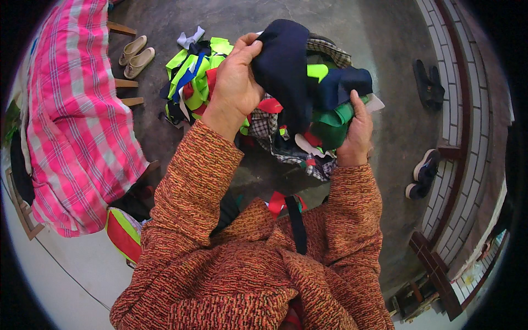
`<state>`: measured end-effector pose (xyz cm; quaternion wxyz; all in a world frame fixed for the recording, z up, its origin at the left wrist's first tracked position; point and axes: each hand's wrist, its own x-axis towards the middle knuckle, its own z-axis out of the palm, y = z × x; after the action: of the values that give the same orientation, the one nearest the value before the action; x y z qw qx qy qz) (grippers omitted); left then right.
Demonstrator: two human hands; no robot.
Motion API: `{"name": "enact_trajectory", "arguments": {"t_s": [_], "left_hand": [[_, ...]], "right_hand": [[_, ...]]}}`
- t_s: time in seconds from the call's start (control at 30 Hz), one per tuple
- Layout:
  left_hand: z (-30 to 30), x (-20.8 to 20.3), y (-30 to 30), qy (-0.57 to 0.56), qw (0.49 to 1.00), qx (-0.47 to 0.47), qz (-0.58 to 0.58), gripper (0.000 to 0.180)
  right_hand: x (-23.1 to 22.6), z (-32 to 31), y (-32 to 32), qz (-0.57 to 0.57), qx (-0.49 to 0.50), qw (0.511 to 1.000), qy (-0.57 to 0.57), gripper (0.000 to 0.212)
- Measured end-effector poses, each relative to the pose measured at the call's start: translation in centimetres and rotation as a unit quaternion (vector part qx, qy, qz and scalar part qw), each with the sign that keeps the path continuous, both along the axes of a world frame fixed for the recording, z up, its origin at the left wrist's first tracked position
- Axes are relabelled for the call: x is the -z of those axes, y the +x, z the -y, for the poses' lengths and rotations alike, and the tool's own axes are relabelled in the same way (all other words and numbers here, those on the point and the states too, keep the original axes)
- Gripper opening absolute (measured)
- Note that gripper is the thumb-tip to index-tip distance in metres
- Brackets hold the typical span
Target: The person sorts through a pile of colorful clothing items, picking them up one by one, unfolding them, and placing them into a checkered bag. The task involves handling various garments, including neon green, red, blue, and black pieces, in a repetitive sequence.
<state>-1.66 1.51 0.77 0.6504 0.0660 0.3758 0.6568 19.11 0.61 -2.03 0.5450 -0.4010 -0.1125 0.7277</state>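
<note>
Left hand (235,82): thumb and fingers closed on the left edge of a dark navy cloth (283,60), which is raised and hangs down between the two hands. Right hand (356,129): thumb upright along the right side of a bundle of green pieces (333,129), gripping it; other fingers largely hidden, their exact curl cannot be told. A folded navy piece (355,81) sits at the far side of this bundle, by the thumb tip.

Beyond the hands, on the grey floor (352,27): heap of mixed scraps. Neon yellow strips (221,46) on its left part, checked cloth (264,124) below the navy cloth, a red scrap (270,105) beside the left wrist.

Near side: black strip (297,225) lying on the person's orange-brown woven garment (231,275).

Left periphery: pink checked cover (82,121) above wooden legs (122,28); pair of pale shoes (136,56) next to these. Right periphery: black sandals (429,85), farther; dark shoes with pale soles (423,171), nearer; both beside a white brick-patterned surface (476,121).
</note>
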Motion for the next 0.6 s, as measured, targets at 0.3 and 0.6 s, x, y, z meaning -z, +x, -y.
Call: {"name": "enact_trajectory", "arguments": {"t_s": [0.3,0.6], "left_hand": [[1.1,0.8,2.9,0.027,0.993,0.091,0.063,0.02],[1.1,0.5,3.3,0.051,0.987,0.099,-0.118,0.023]], "right_hand": [[-0.7,1.1,-1.7,-0.084,-0.065,0.994,-0.009,0.042],[-0.8,1.1,-1.7,0.153,-0.023,0.986,0.06,0.04]]}}
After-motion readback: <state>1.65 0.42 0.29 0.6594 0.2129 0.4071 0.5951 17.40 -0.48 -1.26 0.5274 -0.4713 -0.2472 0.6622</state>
